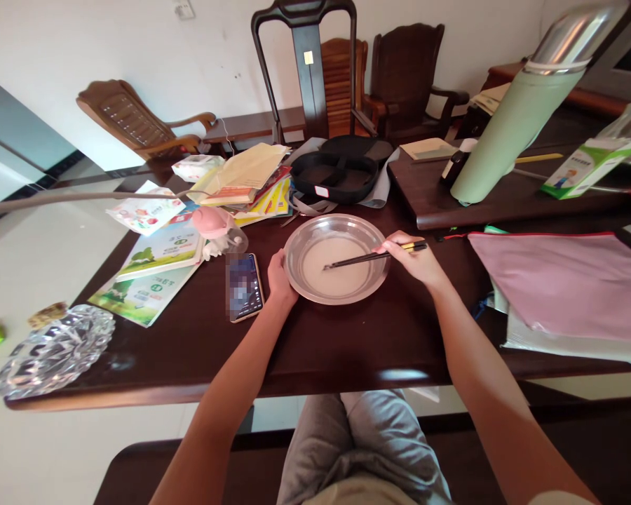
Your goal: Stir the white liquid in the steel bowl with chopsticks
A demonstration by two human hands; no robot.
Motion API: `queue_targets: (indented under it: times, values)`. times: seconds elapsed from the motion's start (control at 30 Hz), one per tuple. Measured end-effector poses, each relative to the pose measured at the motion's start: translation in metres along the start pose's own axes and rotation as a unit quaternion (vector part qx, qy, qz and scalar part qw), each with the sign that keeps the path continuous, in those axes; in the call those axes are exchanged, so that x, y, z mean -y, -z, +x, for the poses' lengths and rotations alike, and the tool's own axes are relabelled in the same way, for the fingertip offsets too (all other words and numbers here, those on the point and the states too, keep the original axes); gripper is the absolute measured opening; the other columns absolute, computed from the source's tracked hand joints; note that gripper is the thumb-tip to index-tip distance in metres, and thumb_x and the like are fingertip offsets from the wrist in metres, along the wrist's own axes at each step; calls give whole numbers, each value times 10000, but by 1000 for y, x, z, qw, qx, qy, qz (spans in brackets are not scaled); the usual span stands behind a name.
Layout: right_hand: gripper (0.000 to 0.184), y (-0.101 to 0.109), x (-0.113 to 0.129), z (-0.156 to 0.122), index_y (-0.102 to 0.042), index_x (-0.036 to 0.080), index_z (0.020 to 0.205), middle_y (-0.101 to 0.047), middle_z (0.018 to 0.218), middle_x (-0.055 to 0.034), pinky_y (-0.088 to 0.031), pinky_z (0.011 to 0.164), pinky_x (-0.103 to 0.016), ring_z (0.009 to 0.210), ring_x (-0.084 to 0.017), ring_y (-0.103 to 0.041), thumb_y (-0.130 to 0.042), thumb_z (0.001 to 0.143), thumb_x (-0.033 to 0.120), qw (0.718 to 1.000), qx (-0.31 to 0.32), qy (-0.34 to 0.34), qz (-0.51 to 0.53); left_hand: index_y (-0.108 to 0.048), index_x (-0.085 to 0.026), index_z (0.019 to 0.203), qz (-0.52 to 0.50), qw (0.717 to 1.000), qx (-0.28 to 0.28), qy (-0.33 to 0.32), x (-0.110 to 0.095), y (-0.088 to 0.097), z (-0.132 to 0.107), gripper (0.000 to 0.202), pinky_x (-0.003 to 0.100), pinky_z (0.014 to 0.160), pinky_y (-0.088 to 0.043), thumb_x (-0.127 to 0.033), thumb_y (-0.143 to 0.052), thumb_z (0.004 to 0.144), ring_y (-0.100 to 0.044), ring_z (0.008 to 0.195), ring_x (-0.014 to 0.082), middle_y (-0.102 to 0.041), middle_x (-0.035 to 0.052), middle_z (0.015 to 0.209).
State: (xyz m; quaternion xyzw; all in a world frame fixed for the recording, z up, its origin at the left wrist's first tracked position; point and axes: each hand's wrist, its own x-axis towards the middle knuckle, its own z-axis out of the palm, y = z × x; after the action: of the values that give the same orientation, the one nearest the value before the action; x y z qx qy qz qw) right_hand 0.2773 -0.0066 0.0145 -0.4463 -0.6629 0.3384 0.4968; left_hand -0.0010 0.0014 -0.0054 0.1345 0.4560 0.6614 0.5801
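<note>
A wide, shallow metal bowl (365, 292) stands on the dark table in front of me, with a pale, milky liquid (341, 280) in it. My left hand (280, 280) grips the bowl's left rim, fingers on its outer side. In my right hand (411, 258) I hold a pair of dark chopsticks (355, 260) with gold-banded ends. They slant over the right rim, and their tips are in the liquid. Just left of my left hand lies a phone (245, 287) with its screen lit.
Booklets (152, 280) and a pink figure-shaped bottle (215, 228) lie at left, near a glass dish (57, 351). Behind the bowl is a black case (336, 175). A green thermos (520, 126) stands on a raised board at right, above a pink zip folder (562, 280).
</note>
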Motion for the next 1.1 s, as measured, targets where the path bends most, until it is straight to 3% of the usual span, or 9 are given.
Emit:
queue_targets:
  times: [0.1,0.2,0.27,0.43,0.53,0.67,0.9,1.0,1.1]
  values:
    - [472,4,-3,1,-793,261,772,-779,811,-47,-533,842,-394,837,-238,-707,-663,849,708,998,-59,12,-34,-634,-189,668,0,1000,3,3,-1,0,0,212,308,727,-533,-340,-643,816,-629,640,181,-655,5,632]
    - [518,15,-4,1,-732,251,653,-738,693,-30,-541,848,-398,746,-225,-703,-648,849,723,991,-133,-4,-1,-630,-186,659,-6,1000,1,4,-1,-1,-1,228,312,733,-534,-361,-689,792,-625,613,174,-646,-5,631]
    - [539,16,-3,0,-692,246,603,-722,650,-25,-549,842,-395,711,-224,-711,-647,850,724,992,-125,-18,29,-637,-184,664,-10,1000,0,4,-1,-1,-2,226,311,735,-536,-365,-702,781,-637,626,179,-652,-4,637]
    - [493,1,1,0,-765,254,706,-783,797,-48,-547,831,-384,820,-237,-727,-658,847,714,1000,-14,7,3,-647,-182,665,-9,1000,-1,7,-1,-1,-1,205,286,702,-533,-337,-654,799,-618,619,165,-666,3,635]
    - [475,3,-2,1,-788,266,755,-784,812,-47,-533,837,-391,838,-239,-710,-663,843,716,998,-56,19,-31,-647,-181,676,0,1000,2,5,-1,0,0,203,286,690,-531,-334,-637,809,-601,606,161,-668,6,633]
    - [511,15,-5,0,-719,256,625,-735,677,-30,-538,841,-400,738,-229,-704,-662,844,715,991,-133,-10,23,-635,-179,672,5,1000,5,0,0,1,1,204,302,708,-530,-335,-631,804,-595,601,162,-656,5,629]
    - [476,-1,2,0,-776,253,729,-791,812,-54,-550,836,-385,850,-243,-726,-665,850,701,1000,-10,14,-2,-648,-192,715,7,1000,13,-4,1,3,3,181,332,777,-535,-353,-639,796,-665,754,216,-682,23,690]
    - [440,3,-2,0,-783,265,769,-786,812,-43,-548,855,-396,848,-238,-716,-659,871,674,997,-64,24,-34,-646,-190,699,11,1000,13,-4,1,3,2,192,330,765,-537,-346,-618,806,-659,737,212,-675,24,675]
    - [476,13,-5,0,-730,256,668,-746,705,-31,-554,869,-408,765,-231,-721,-642,887,668,991,-131,2,0,-642,-191,688,7,1000,10,0,0,1,1,194,315,754,-533,-351,-630,796,-647,708,198,-664,19,663]
